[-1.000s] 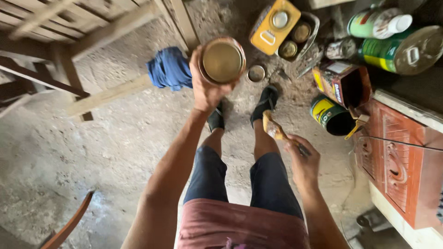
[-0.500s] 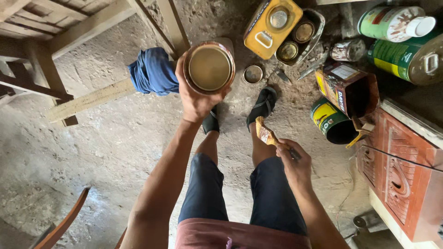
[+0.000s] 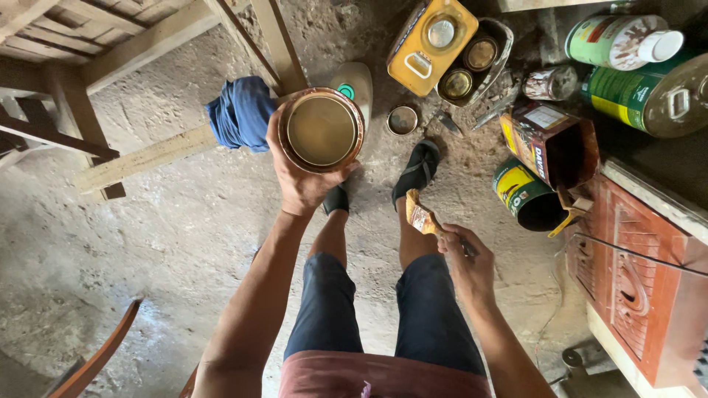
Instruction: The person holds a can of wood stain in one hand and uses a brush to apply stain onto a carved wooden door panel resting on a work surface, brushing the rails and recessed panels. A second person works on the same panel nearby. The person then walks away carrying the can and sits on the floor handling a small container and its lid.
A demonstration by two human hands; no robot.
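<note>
One paintbrush (image 3: 424, 218) — bristles up-left, forward

Rough, dusty concrete floor (image 3: 147, 243) throughout. At far right, resting directly on it: a yellow rectangular can (image 3: 431, 44), a small round lid (image 3: 403, 120), a dark open tin (image 3: 532, 200) and a torn brown carton (image 3: 553, 144). At far left, a blue cloth (image 3: 240, 114) beside wooden framing (image 3: 140, 158).

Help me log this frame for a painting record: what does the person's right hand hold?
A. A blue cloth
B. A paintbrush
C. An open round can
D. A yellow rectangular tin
B: the right hand grips a paintbrush with coated bristles, while the left hand holds the open can.
</note>
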